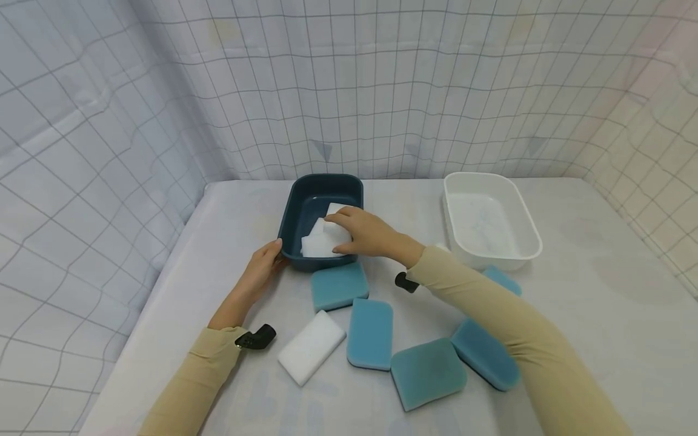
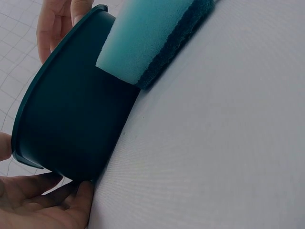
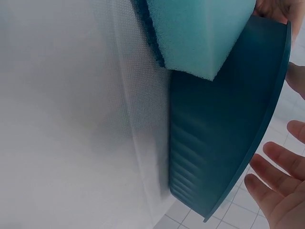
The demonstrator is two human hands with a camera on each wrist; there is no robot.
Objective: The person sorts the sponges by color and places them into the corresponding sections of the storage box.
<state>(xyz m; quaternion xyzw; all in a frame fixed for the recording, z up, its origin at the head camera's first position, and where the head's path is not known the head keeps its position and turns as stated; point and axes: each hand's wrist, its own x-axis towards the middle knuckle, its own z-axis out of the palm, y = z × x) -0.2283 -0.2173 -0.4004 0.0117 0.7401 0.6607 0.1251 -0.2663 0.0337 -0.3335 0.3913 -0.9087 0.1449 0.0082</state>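
A dark blue plastic tub [image 1: 305,264] stands at the back of the table with several white foam sponges [image 1: 319,246] in it. My left hand [image 1: 260,269] holds the tub's front left corner, thumb at the rim and fingers against the outer wall in the left wrist view. Inside the tub, my right hand [image 1: 368,233] is over the white sponges with its fingers spread. The right wrist view shows these fingers [image 3: 276,174] apart beyond the rim; no sponge shows between them. A light blue scrub sponge [image 1: 339,286] touches the tub's front wall.
To the right stands a white tub [image 1: 491,261]. On the table in front lie a white sponge [image 1: 312,347], a blue sponge [image 1: 370,334], a teal sponge [image 1: 428,372] and a darker blue one [image 1: 485,354]. Another blue sponge [image 1: 502,278] is partly behind my right sleeve.
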